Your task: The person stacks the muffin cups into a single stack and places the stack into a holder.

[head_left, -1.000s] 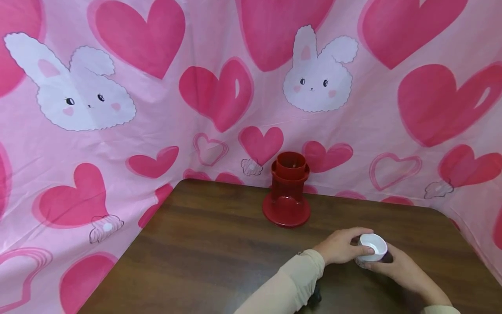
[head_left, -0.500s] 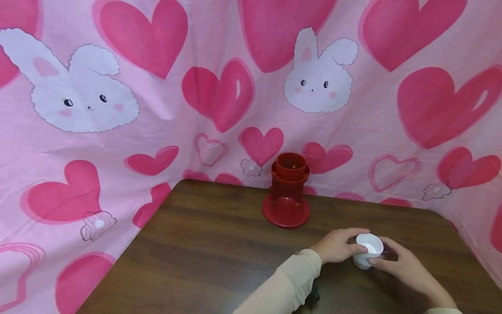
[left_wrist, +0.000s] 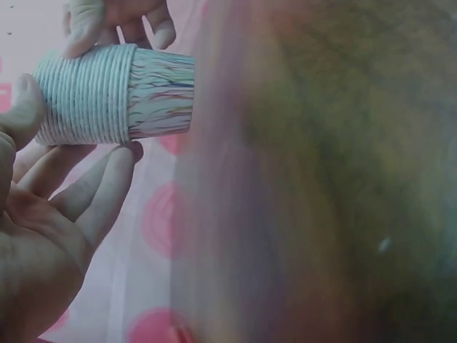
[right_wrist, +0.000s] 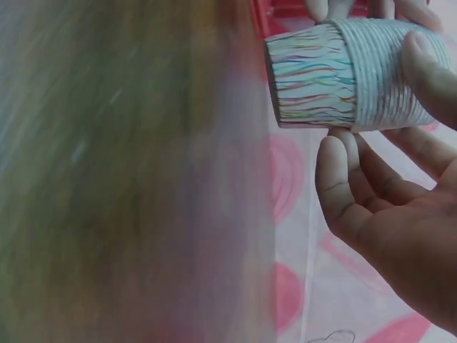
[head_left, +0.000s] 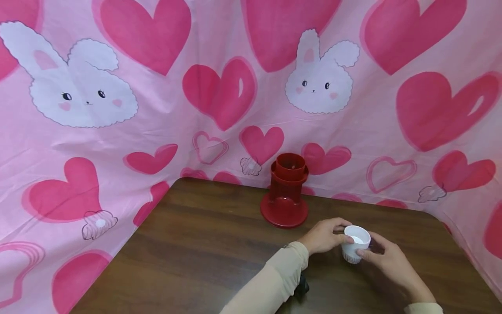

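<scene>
Between my two hands is a nested stack of small white paper cups [head_left: 350,254], held over the right part of the table, mouth up. In the left wrist view, the many stacked rims of the paper cups [left_wrist: 86,96] show as close ridges. Thin coloured wavy lines mark the outermost paper cup [right_wrist: 310,75] in the right wrist view. My left hand [head_left: 323,236] grips the stack from the left, thumb at the rim. From the right, my right hand [head_left: 392,261] holds it between thumb and fingers. Part of its far side is hidden by fingers.
A red plastic stand [head_left: 284,211] with an upright tube and round base stands near the back edge of the brown wooden table [head_left: 188,244]. Pink cloth [head_left: 219,39] with hearts and rabbits hangs behind and beside the table. Something black [head_left: 302,288] shows under my left sleeve.
Both hands have carried the cup stack left and slightly toward the back of the table. More of its patterned lower end shows now. The red stand stays where it was.
</scene>
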The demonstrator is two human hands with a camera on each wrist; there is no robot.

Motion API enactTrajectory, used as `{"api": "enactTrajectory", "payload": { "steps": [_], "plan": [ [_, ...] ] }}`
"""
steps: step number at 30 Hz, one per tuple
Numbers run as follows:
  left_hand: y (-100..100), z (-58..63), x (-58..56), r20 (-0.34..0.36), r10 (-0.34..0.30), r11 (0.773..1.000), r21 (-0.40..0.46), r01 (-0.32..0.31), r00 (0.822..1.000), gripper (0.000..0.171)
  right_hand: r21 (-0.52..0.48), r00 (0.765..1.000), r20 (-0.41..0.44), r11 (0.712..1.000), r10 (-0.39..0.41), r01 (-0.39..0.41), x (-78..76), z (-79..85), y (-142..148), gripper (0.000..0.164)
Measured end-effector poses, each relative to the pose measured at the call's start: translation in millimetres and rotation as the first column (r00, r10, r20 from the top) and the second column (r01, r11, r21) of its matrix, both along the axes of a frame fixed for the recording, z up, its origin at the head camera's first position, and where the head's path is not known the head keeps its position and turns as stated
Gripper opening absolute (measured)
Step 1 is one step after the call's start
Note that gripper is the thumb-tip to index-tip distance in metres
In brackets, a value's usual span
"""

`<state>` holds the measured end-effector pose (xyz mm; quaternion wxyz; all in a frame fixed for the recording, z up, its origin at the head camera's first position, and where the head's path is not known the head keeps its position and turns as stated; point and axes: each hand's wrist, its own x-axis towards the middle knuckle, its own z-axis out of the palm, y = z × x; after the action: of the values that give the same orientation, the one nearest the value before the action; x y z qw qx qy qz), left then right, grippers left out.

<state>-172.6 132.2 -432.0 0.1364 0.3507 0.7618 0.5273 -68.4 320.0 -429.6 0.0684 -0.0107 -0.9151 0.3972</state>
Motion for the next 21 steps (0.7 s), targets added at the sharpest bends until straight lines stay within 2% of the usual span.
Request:
{"api": "enactTrajectory", "payload": {
  "steps": [13,21],
  "plan": [
    [-31,35.8,-17.4,-0.099,0.018,0.998,0.065,-0.011,0.995,0.038,-0.004,0.993,-0.112,0.999,0.035,-0.036,-19.7,32.7,-25,0.059],
    [-48,61.8,-30.9,-0.173,0.034,0.993,0.119,-0.013,0.984,0.042,0.025,0.975,-0.219,0.999,0.049,-0.044,-36.6,58.8,-38,0.060]
  ]
}}
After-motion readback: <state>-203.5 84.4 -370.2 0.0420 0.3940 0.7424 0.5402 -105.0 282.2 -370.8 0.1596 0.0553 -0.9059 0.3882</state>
